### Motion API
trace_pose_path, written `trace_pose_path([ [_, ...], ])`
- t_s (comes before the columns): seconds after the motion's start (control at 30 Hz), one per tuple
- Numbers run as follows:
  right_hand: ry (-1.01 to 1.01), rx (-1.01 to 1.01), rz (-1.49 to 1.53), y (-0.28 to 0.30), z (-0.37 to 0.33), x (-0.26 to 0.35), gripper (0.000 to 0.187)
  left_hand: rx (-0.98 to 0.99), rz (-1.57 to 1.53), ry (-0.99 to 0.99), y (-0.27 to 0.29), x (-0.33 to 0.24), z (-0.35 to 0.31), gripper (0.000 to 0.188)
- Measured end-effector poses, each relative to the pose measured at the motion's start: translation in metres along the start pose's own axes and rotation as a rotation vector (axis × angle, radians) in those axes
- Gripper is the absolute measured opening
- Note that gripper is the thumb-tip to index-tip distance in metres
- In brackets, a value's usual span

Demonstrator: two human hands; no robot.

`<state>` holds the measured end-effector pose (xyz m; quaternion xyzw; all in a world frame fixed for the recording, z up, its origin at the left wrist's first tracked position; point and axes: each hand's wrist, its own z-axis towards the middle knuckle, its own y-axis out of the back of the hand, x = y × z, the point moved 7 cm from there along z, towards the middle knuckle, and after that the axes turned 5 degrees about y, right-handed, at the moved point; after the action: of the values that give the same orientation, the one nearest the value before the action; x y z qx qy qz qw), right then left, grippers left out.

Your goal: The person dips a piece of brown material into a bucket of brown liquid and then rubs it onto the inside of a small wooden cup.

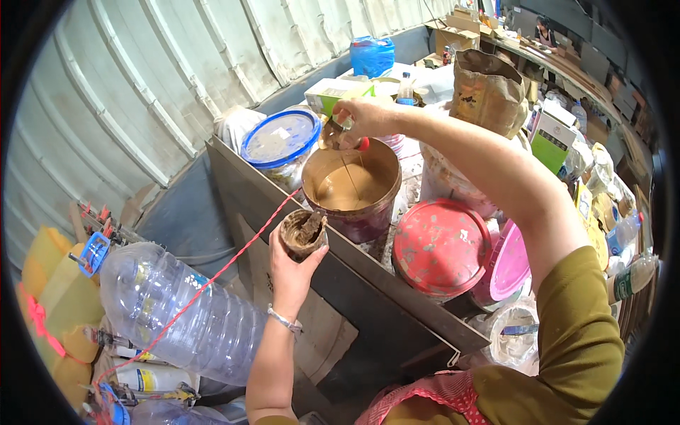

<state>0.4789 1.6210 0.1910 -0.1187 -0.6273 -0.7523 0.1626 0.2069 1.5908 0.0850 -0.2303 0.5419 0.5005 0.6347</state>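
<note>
My left hand (292, 273) is wrapped round a small brown-smeared cup (301, 248), held upright in front of the bucket. A brown-caked stick or brush (312, 225) leans inside this cup. Over the bucket's far left rim, my right hand (368, 117) grips a small brown-coated container (330, 134), partly hidden by the fingers. A red cap (363, 144) shows just below that hand; whether it belongs to the container I cannot tell. Thin strands run down into the brown liquid (347, 188) in the bucket (358, 223).
A blue-rimmed lidded bucket (282, 138) stands left, a red-lidded one (441, 248) right, beside a pink lid (510, 262). A dark board edge (397, 290) and red cord (212, 280) cross before me. A large clear bottle (180, 312) lies left. Behind stands a paper sack (485, 92); a person (544, 34) sits far off.
</note>
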Motion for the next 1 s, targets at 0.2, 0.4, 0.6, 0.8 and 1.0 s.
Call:
trace_pose_path([
  [0.2,0.068,0.005,-0.053,0.008,0.010,0.010,0.074,0.054,0.112,-0.002,-0.005,-0.003,0.023,0.064],
  [0.4,0.133,0.024,-0.093,0.014,0.012,0.018,0.071,0.038,0.221,-0.062,-0.004,0.012,0.060,0.067],
  [0.6,0.152,0.037,-0.133,0.032,0.015,0.022,0.070,0.047,0.343,-0.058,-0.023,-0.004,0.090,0.066],
  [0.8,0.259,-0.014,-0.205,0.048,0.016,0.046,0.071,0.079,0.320,-0.043,-0.043,-0.008,0.114,0.066],
  [1.0,0.432,-0.041,-0.563,0.032,-0.001,0.070,0.061,0.102,0.157,-0.061,-0.060,-0.014,0.112,0.065],
])
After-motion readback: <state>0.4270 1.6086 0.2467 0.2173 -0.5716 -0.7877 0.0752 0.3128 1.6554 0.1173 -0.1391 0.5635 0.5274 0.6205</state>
